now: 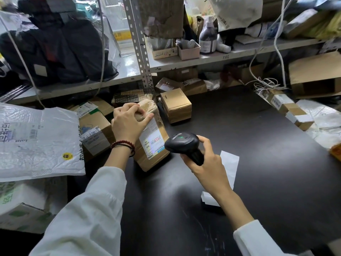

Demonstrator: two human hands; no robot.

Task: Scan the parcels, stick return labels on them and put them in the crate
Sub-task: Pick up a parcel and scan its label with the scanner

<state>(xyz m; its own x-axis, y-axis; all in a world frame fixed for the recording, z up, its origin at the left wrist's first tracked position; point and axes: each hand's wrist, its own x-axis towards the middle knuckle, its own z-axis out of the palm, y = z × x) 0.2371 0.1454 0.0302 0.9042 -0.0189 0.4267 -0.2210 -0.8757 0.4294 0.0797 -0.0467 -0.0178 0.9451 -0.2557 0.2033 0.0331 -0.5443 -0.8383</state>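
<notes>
Lining the dark tabletop [239,137] under cluttered metal shelves [203,60], cardboard parcels [175,105].

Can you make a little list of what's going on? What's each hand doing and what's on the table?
Left hand: grips the top of the brown parcel
Right hand: holds the black scanner
Scanner: points at the parcel's white label, green light on
Parcel: stands on the dark table
Also on table: white paper strip, small cardboard box
</notes>
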